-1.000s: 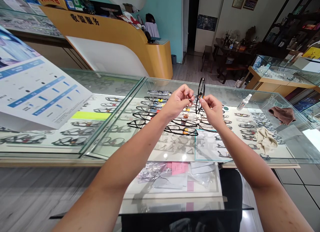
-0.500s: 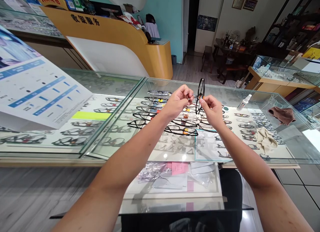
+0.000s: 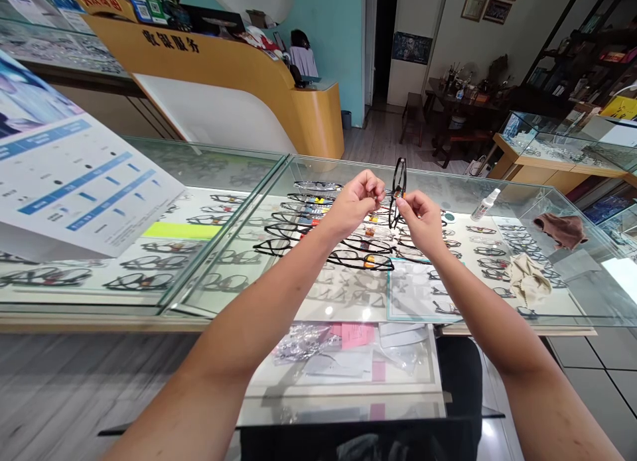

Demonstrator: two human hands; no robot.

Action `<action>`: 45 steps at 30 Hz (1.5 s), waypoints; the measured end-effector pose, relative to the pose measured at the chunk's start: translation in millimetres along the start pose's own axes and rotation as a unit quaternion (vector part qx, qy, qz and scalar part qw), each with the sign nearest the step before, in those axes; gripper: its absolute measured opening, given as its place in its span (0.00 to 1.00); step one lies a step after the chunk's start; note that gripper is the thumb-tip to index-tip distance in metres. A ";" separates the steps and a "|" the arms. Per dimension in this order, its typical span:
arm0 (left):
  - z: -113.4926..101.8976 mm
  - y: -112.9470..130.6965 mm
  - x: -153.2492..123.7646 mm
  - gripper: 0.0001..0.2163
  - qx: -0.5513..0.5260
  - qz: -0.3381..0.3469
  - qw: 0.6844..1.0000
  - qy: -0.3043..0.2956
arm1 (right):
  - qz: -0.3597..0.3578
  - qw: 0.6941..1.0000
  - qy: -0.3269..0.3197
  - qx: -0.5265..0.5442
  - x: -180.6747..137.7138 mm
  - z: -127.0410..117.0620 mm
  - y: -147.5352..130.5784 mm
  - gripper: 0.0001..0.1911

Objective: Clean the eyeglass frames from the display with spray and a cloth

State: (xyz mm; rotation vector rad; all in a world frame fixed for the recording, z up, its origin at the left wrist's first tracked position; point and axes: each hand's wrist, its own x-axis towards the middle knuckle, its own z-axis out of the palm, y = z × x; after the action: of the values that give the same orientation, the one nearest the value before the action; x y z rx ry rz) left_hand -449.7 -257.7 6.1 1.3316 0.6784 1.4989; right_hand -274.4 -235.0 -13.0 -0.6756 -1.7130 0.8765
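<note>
Chart (image 3: 74,182): I see it lying on the glass counter (image 3: 223,176) at my 10 o'clock.
Rows of glasses (image 3: 308,225): laid out on the counter, under my hands.
Left hand (image 3: 355,199): fingertips pinched tight on the side arm of the black glasses (image 3: 399,179).
Black glasses: held upright at my 12 o'clock, between both hands, above the rows.
Right hand (image 3: 421,219): thumb and forefinger nipped on the frame's lower part.
Spray bottle (image 3: 485,203): at 2 o'clock, with a brown cloth (image 3: 562,227) beyond it.
</note>
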 end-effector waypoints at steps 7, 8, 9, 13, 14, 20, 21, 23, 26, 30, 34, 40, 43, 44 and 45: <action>-3.0 -4.2 0.4 0.13 0.083 0.041 0.996 -0.002 | 0.003 1.000 0.005 0.012 0.0 0.8 1.8 0.33; -2.9 -5.2 0.1 0.12 0.107 0.047 0.993 0.007 | 0.003 1.000 0.005 0.016 0.1 0.8 2.0 0.33; -2.6 -6.2 -0.3 0.11 0.132 0.050 0.990 0.018 | 0.002 1.000 0.005 0.019 0.2 0.8 1.9 0.33; 0.3 -8.3 -3.3 0.09 0.208 0.039 0.976 0.055 | 0.003 1.000 0.002 0.025 1.0 0.4 0.5 0.34; 0.9 -8.3 -4.1 0.10 0.225 0.037 0.972 0.057 | 0.006 1.000 0.000 0.025 1.2 0.1 0.1 0.35; -1.3 -10.0 -4.2 0.13 0.255 0.042 0.964 0.057 | 0.017 0.999 -0.011 0.042 2.5 -1.0 0.3 0.35; -2.2 -10.9 -3.6 0.13 0.249 0.044 0.966 0.059 | 0.019 0.999 -0.014 0.045 2.6 -1.1 0.4 0.35; -3.5 -12.4 -2.6 0.14 0.233 0.043 0.970 0.057 | 0.024 0.998 -0.020 0.051 2.8 -1.4 0.1 0.35; -3.8 -13.3 -1.8 0.16 0.206 0.034 0.977 0.041 | 0.027 0.997 -0.030 0.058 3.3 -2.4 -1.2 0.36; -2.9 -12.7 -1.8 0.19 0.183 0.024 0.983 0.018 | 0.016 0.997 -0.040 0.062 4.1 -4.6 -2.5 0.35; -2.3 -12.2 -2.6 0.24 0.138 0.018 0.990 -0.030 | 0.012 0.998 -0.044 0.051 5.2 -5.9 -2.6 0.36; -1.5 -13.6 -2.9 0.24 0.132 0.013 0.991 -0.032 | 0.020 0.998 -0.038 0.040 7.9 -6.8 -1.7 0.37; -1.9 -16.4 -1.9 0.23 0.134 0.014 0.991 -0.010 | 0.019 1.000 -0.023 0.008 8.7 -8.1 0.4 0.39; -2.3 -17.2 -1.6 0.22 0.135 0.014 0.991 -0.005 | 0.018 1.000 -0.016 -0.002 8.8 -8.7 1.5 0.39; -2.8 -17.9 -1.4 0.22 0.137 0.013 0.990 0.000 | 0.017 1.000 -0.007 -0.012 8.7 -9.3 2.7 0.39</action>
State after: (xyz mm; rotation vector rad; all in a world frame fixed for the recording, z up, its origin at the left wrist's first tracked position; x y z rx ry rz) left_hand -447.1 -251.9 -11.0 1.5507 0.8954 1.4642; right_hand -267.9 -224.5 -8.8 -0.7172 -1.7312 0.8877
